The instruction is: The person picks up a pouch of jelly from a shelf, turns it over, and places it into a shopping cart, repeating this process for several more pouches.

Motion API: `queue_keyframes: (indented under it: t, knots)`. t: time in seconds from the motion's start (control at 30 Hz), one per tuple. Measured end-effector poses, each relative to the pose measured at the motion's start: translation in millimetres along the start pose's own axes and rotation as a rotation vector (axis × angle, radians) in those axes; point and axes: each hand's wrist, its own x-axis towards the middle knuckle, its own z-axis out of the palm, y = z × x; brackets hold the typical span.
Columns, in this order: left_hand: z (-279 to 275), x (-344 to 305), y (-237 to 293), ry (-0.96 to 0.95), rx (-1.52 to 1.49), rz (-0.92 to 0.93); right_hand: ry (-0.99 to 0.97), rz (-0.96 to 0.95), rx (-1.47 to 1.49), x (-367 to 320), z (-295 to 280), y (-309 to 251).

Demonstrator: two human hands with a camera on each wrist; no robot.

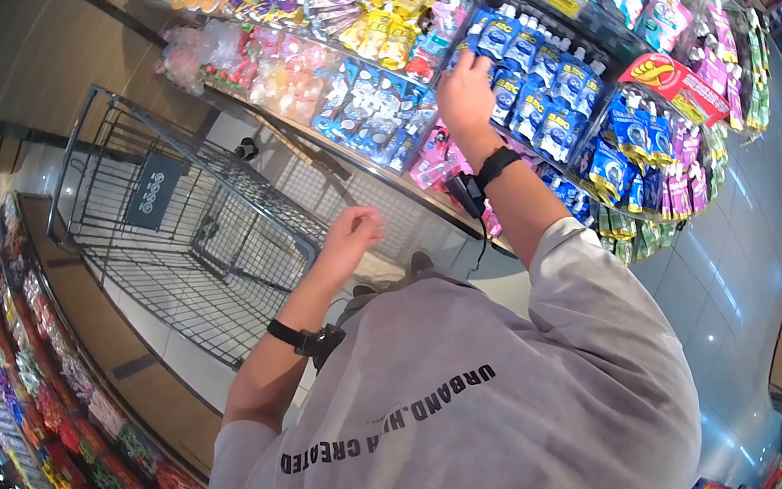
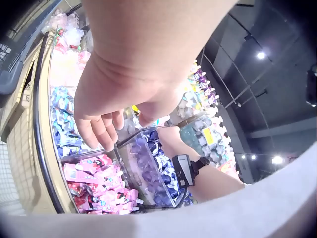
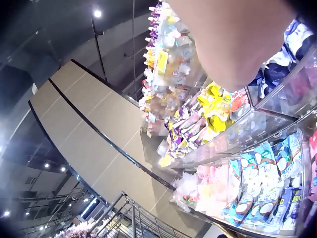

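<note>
Blue spouted pouches (image 1: 529, 87) stand in rows in a clear bin of the display. My right hand (image 1: 467, 96) reaches over the left edge of that bin, its fingertips at the nearest pouches; whether it grips one is hidden. In the right wrist view only the blurred base of the right hand (image 3: 233, 44) shows. My left hand (image 1: 350, 240) hangs in the air between the cart and my body, fingers loosely bent, holding nothing. Pink pouches (image 2: 101, 183) lie in a bin beyond the left hand (image 2: 124, 99) in the left wrist view.
A wire shopping cart (image 1: 175, 216) stands to the left beside the display. Blue-and-white packs (image 1: 371, 111) and yellow pouches (image 1: 388, 22) fill neighbouring bins. A red sign (image 1: 676, 88) sits on the right side of the display. Another stocked shelf (image 1: 84, 422) curves along the far left.
</note>
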Motion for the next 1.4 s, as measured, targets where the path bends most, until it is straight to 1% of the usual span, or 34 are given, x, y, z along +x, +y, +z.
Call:
queue_keyframes:
  t: [0.03,0.07,0.1,0.2,0.23,0.3,0.33,0.4,0.43,0.47,0.5,0.53,0.57,0.6,0.63,0.67,0.7,0.77,0.83,0.87,0.9,0.97,1.03,1.1,1.13,1.17,1.23,1.27,1.3,1.37,1.4]
  knots:
    - [-3.3,0.8,-3.4,0.008,0.013,0.005,-0.023,-0.073,-0.016,-2.2,4.7,6.3]
    - [-7.0,1.5,-7.6,0.029,-0.011,0.013,-0.029,-0.101,-0.06,-2.6,7.6,9.9]
    - [-10.7,0.5,-12.1,0.013,-0.006,0.01,-0.024,-0.087,-0.069,-1.8,10.6,13.0]
    - [-31.9,-2.7,-33.8,0.173,0.197,0.162,-0.035,-0.091,-0.091,4.0,17.4,16.7]
    - [-42.4,-3.3,-45.7,0.168,0.2,0.16,-0.035,-0.086,-0.093,5.4,17.3,18.3]
    - [-63.4,-10.3,-64.7,0.318,0.379,0.206,-0.084,-0.064,-0.11,6.8,17.0,18.9]
    - [-74.5,-14.3,-73.3,0.318,0.383,0.205,-0.093,-0.059,-0.155,9.5,24.3,20.6]
    - [-94.6,-26.1,-90.4,0.438,0.465,0.253,-0.128,-0.064,-0.156,9.6,19.6,18.2]
    - [-103.7,-33.0,-97.8,0.439,0.466,0.252,-0.163,-0.07,-0.158,9.9,15.7,16.4]
    - [-111.8,-40.9,-103.4,0.464,0.452,0.208,-0.163,-0.072,-0.156,8.4,12.2,15.2]
    - [-122.6,-47.4,-113.5,0.489,0.437,0.164,-0.126,-0.099,-0.12,5.7,8.2,14.4]
    - [-134.5,-51.8,-129.2,0.491,0.438,0.165,-0.09,-0.126,-0.085,2.4,4.7,14.3]
    - [-149.2,-54.6,-155.7,0.529,0.519,0.205,-0.093,-0.125,-0.084,-2.1,2.4,14.2]
    - [-151.0,-61.3,-163.9,0.565,0.601,0.244,-0.073,-0.151,0.003,-7.2,0.6,14.6]
    - [-153.0,-68.8,-172.2,0.564,0.603,0.241,-0.051,-0.178,0.091,-12.7,-0.9,15.3]
    - [-148.4,-78.7,-169.3,0.561,0.661,0.157,-0.021,-0.246,0.179,-21.7,-1.9,17.1]
    - [-145.1,-87.5,-171.6,0.558,0.717,0.069,-0.027,-0.244,0.18,-35.3,-7.0,18.1]
    - [-136.7,-98.3,-168.5,0.567,0.666,0.024,-0.197,-0.347,0.308,-65.3,-18.1,20.1]
    - [-128.8,-110.7,-146.9,0.394,0.679,-0.311,-0.612,-0.436,0.311,-90.3,-9.8,45.8]
    - [-133.0,-111.8,-159.5,0.405,0.734,-0.237,-0.791,-0.457,0.3,-101.1,-18.9,52.1]
    - [-132.0,-113.3,-163.5,0.412,0.73,-0.245,-0.968,-0.476,0.286,-111.4,-29.0,59.1]
    - [-131.1,-114.1,-170.2,0.422,0.78,-0.041,-1.102,-0.489,0.277,-139.1,-16.5,99.5]
    - [-136.9,-108.4,-179.2,0.425,0.795,-0.044,-1.159,-0.485,0.076,-160.9,-7.8,133.0]
    - [-139.0,-106.2,-184.5,0.421,0.913,-0.086,-1.133,-0.463,-0.012,-182.5,-5.0,164.1]
    - [-139.5,-105.7,-188.4,0.441,0.891,-0.005,-1.133,-0.433,0.006,-194.9,-0.7,183.0]
    - [-138.8,-106.4,-186.3,0.464,0.883,-0.013,-1.132,-0.406,0.024,-205.3,1.4,199.5]
    - [-138.1,-106.7,-177.4,0.402,0.824,-0.141,-1.174,-0.372,0.014,-220.5,-6.4,219.8]
    - [-142.6,-104.6,-182.9,0.402,0.828,-0.159,-1.193,-0.341,0.019,-230.6,-7.1,233.5]
    - [-142.9,-105.1,-177.0,0.427,0.817,-0.164,-1.213,-0.313,0.022,-241.8,-5.3,248.2]
    - [-137.1,-109.1,-160.3,0.351,0.804,-0.198,-1.307,-0.154,-0.053,-258.9,-6.5,269.3]
    - [-136.8,-111.9,-159.5,0.362,0.775,-0.127,-1.331,-0.082,-0.042,-270.4,-1.4,288.8]
